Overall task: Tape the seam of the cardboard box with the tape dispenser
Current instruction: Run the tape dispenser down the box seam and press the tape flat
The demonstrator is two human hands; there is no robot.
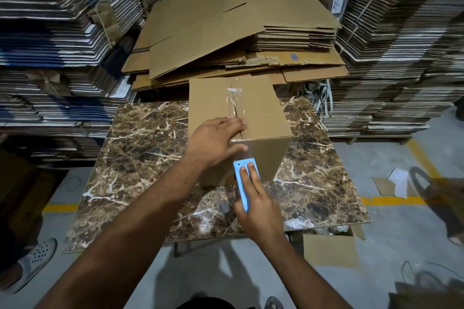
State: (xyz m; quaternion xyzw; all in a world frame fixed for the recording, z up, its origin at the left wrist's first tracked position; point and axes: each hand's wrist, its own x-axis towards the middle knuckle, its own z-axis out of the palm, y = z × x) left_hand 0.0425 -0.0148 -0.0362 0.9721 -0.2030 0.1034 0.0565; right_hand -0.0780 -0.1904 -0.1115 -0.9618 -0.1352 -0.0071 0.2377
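Note:
A closed brown cardboard box (261,118) stands on a brown marble-patterned table (140,158). Clear tape (234,98) runs along the box's top centre seam and down over the near edge. My left hand (218,138) lies flat on the near top edge of the box, fingers on the tape and thumb on the front face. My right hand (258,198) grips a light blue tape dispenser (242,183), two fingers pressed on its back. The dispenser's toothed edge rests against the front face of the box, just under my left thumb.
Tall stacks of flattened cardboard (391,52) wall in the left, back and right. A loose pile of flat boxes (226,32) lies behind the table. An open carton (329,248) sits under the table's right corner. Another person's sandalled foot (32,258) is at the left.

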